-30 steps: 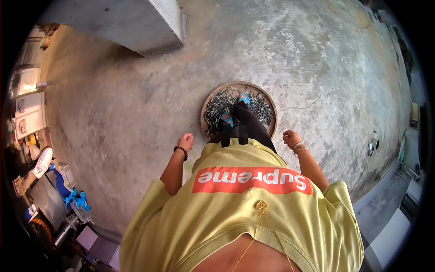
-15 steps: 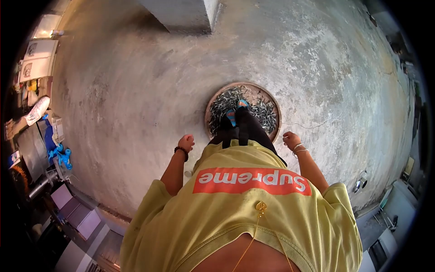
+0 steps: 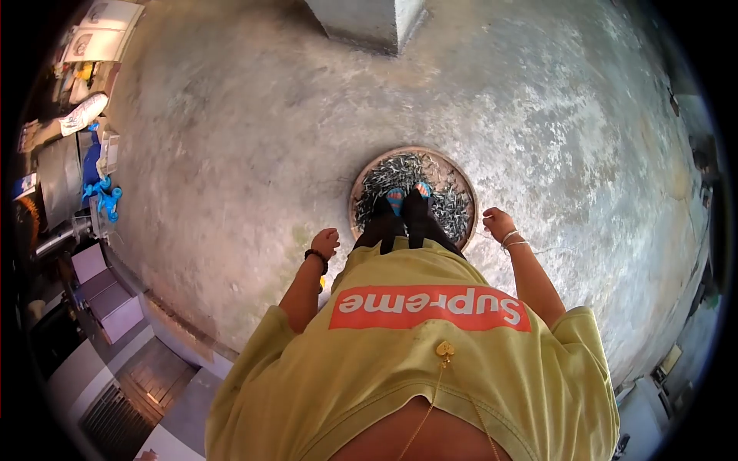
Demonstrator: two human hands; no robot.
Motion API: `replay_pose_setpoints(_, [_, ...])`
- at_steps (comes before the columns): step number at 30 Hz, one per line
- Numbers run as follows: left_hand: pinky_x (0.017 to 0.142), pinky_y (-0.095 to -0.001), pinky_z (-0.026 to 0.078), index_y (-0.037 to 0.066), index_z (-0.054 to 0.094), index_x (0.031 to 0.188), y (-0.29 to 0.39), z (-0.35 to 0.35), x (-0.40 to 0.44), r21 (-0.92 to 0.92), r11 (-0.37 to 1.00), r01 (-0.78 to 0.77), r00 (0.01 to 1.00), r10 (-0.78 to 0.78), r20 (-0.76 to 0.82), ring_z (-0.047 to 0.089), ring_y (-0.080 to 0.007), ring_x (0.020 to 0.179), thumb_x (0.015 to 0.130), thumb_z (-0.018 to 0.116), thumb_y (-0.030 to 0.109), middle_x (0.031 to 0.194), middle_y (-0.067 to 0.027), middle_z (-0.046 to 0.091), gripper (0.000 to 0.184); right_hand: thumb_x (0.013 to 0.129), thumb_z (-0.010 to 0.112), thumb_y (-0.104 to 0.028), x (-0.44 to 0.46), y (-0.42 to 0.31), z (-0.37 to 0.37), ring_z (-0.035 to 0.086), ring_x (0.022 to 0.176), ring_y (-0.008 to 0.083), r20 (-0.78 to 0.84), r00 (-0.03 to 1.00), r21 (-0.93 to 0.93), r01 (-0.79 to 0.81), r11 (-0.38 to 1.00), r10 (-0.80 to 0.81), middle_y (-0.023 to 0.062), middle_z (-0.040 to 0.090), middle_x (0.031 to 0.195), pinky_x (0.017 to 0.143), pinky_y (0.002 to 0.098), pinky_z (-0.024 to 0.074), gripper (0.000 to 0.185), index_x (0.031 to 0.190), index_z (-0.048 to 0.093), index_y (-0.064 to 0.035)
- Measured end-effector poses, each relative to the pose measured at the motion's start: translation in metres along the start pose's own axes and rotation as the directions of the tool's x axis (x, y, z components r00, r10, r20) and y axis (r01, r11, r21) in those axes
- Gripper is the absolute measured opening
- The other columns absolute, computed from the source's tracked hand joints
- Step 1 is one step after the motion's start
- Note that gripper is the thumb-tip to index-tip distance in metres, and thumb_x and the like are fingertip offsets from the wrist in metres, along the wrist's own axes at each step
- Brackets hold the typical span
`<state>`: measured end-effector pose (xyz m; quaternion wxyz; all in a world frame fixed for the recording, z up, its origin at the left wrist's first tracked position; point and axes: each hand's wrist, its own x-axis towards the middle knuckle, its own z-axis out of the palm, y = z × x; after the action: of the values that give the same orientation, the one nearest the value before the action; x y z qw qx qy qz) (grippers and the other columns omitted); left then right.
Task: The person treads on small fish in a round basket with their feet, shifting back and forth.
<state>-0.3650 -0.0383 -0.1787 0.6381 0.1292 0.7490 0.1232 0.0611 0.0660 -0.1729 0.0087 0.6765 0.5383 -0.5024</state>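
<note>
My left hand [image 3: 325, 243], with a dark beaded bracelet, hangs left of my body, its fingers loosely curled and nothing visible in them. On the other side, my right hand [image 3: 500, 223] wears pale bangles; its fingers are also curled in, with no object showing. Between the hands lies a round, shallow, brown tray [image 3: 470, 184] on the floor, holding many thin dark and silvery pieces [image 3: 384, 175], too small to identify surely. My feet, in blue and orange footwear [image 3: 395, 198], overlap the tray in view. Neither hand touches it.
A concrete pillar [image 3: 369, 27] stands on the grey floor [image 3: 231, 154] at the top. Boxes, bags and a blue object [image 3: 104, 198] line the left edge. A step or ledge [image 3: 181, 326] runs at lower left. More items sit at the lower right edge.
The view has shifted: the pillar sits further right and higher, and the left-side items have moved too. My feet have changed position and are now nearly side by side. Both hands remain beside my body.
</note>
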Motion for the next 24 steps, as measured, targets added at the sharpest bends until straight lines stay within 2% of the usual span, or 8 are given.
replay_pose_setpoints(3, [0.054,-0.0259,0.039,0.008,0.038,0.102,0.005,0.018,-0.001,-0.033,0.998,-0.062,0.998,0.063,0.018,0.048,-0.0126,0.072,0.070,0.045,0.024,0.085,-0.0019,0.047,0.036,0.063,0.049,-0.017,-0.002,0.011,-0.014,0.052,0.055,0.0196,0.034,0.995,0.048,-0.092,0.995,0.090,0.0114,0.054,0.062,0.056,0.0266,0.0416,0.019,0.077,0.052,-0.0050])
replay_pose_setpoints(6, [0.052,-0.0256,0.040,0.007,0.038,0.101,0.003,0.027,0.000,0.009,0.996,-0.086,0.996,0.086,0.025,0.049,-0.0131,0.070,0.070,0.045,0.023,0.084,-0.0026,0.047,0.035,0.063,0.048,-0.017,0.001,0.044,-0.020,0.052,0.055,0.0198,0.002,0.990,-0.030,-0.138,0.990,0.138,0.0111,0.054,0.063,0.055,0.0266,0.0417,0.019,0.077,0.051,-0.0050])
replay_pose_setpoints(7, [0.052,-0.0256,0.040,0.007,0.038,0.101,-0.001,0.028,0.001,0.012,0.996,-0.085,0.996,0.085,0.024,0.049,-0.0131,0.070,0.070,0.045,0.023,0.084,-0.0026,0.047,0.035,0.063,0.048,-0.016,0.001,0.056,-0.020,0.052,0.055,0.0196,-0.022,0.994,-0.010,-0.106,0.994,0.106,0.0107,0.054,0.063,0.054,0.0269,0.0417,0.019,0.078,0.051,-0.0047])
replay_pose_setpoints(9, [0.051,-0.0254,0.041,0.007,0.040,0.100,0.000,0.028,0.000,0.159,0.975,-0.153,0.988,0.147,0.048,0.050,-0.0132,0.069,0.070,0.044,0.022,0.084,-0.0035,0.048,0.034,0.064,0.048,-0.014,-0.003,0.064,-0.024,0.052,0.054,0.0173,-0.013,0.993,-0.015,-0.116,0.993,0.116,0.0101,0.054,0.063,0.051,0.0255,0.0417,0.018,0.079,0.050,-0.0036])
replay_pose_setpoints(12, [0.050,-0.0255,0.042,0.007,0.041,0.099,0.011,0.027,-0.006,0.269,0.950,-0.158,0.987,0.161,0.013,0.051,-0.0135,0.068,0.070,0.043,0.021,0.083,-0.0045,0.049,0.033,0.065,0.048,-0.012,-0.014,0.055,-0.029,0.052,0.053,0.0145,0.009,0.986,0.036,-0.166,0.985,0.166,0.0089,0.053,0.063,0.047,0.0243,0.0417,0.017,0.080,0.050,-0.0029])
replay_pose_setpoints(15, [0.050,-0.0249,0.042,0.007,0.042,0.099,0.022,0.023,-0.005,0.258,0.954,-0.151,0.987,0.159,-0.009,0.051,-0.0125,0.068,0.071,0.043,0.023,0.084,-0.0037,0.050,0.032,0.064,0.048,-0.015,-0.016,0.054,-0.025,0.052,0.050,0.0163,0.012,0.976,0.092,-0.218,0.972,0.218,0.0099,0.054,0.059,0.051,0.0257,0.0420,0.018,0.078,0.051,-0.0045])
replay_pose_setpoints(24, [0.052,-0.0252,0.042,0.007,0.041,0.098,0.055,0.031,-0.005,0.227,0.962,-0.149,0.988,0.154,-0.004,0.051,-0.0132,0.071,0.071,0.044,0.022,0.084,-0.0030,0.049,0.031,0.065,0.048,-0.013,-0.008,0.041,-0.020,0.052,0.052,0.0130,0.036,0.985,0.152,-0.172,0.973,0.168,0.0078,0.053,0.062,0.046,0.0232,0.0411,0.020,0.081,0.049,-0.0025])
